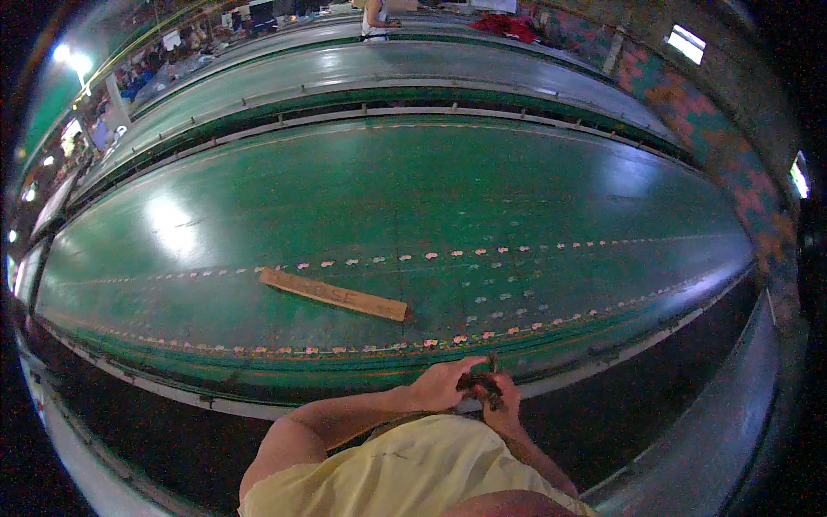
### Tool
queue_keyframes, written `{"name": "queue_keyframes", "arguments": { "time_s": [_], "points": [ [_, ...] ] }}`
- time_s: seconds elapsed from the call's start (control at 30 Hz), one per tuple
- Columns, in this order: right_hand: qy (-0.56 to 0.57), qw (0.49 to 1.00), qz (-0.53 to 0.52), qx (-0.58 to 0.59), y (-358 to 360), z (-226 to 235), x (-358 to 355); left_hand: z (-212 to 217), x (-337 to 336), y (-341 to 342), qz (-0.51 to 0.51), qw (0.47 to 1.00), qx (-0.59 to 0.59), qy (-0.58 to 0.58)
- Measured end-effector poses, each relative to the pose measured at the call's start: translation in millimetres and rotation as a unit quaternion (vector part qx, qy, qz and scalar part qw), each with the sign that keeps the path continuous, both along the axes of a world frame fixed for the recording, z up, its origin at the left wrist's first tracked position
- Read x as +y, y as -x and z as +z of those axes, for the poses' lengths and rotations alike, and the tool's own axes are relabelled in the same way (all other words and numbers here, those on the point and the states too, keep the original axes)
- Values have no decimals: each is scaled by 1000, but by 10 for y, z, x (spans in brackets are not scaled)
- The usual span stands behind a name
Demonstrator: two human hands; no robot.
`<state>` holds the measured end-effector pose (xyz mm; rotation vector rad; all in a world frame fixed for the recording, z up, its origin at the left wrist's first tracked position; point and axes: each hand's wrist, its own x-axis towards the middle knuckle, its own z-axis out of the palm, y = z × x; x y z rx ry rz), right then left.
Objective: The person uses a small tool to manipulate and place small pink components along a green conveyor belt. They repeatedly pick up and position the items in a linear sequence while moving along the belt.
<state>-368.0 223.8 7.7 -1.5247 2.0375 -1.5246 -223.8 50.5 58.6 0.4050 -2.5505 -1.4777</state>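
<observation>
Dark bundle (489, 388) (too blurred for me to name) sits gripped between left hand (441, 385) and right hand (506, 407), beside the table's (345, 207) near edge; a wooden strip (336, 295) lies ahead-left, slanting toward them, nearer the left.

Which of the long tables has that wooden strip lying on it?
The green table just beyond the left hand and right hand; the wooden strip sets it apart, none showing on the other long tables.

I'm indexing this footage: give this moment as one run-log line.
left hand, right hand: holding small dark item, identity unclear | wooden slat: lying on long green table, beyond hands
</observation>
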Motion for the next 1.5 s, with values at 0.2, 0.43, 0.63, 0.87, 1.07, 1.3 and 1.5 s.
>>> {"name": "queue_keyframes", "arguments": {
  "time_s": [0.2,0.43,0.63,0.87,1.07,1.3,1.5],
  "points": [
    [2,998,-58,7,-125,-127,169,-24,-477,-237,-87,991,12,104],
    [-2,992,-126,22,45,74,310,-336,-2220,-1130,134,884,-115,432],
    [-4,986,-124,111,848,17,-70,-473,-2578,-1208,95,901,-222,362],
    [-48,986,-120,105,2095,-879,-526,66,-1197,-173,19,958,-47,283],
    [-164,985,-41,11,2575,-571,-661,315,10,675,9,951,-151,268],
    [-264,864,-103,415,2957,214,-470,-155,499,1111,-62,959,-161,223],
    [-246,896,136,343,2598,98,-454,-120,838,1262,-63,950,-253,170]
  ]
}}
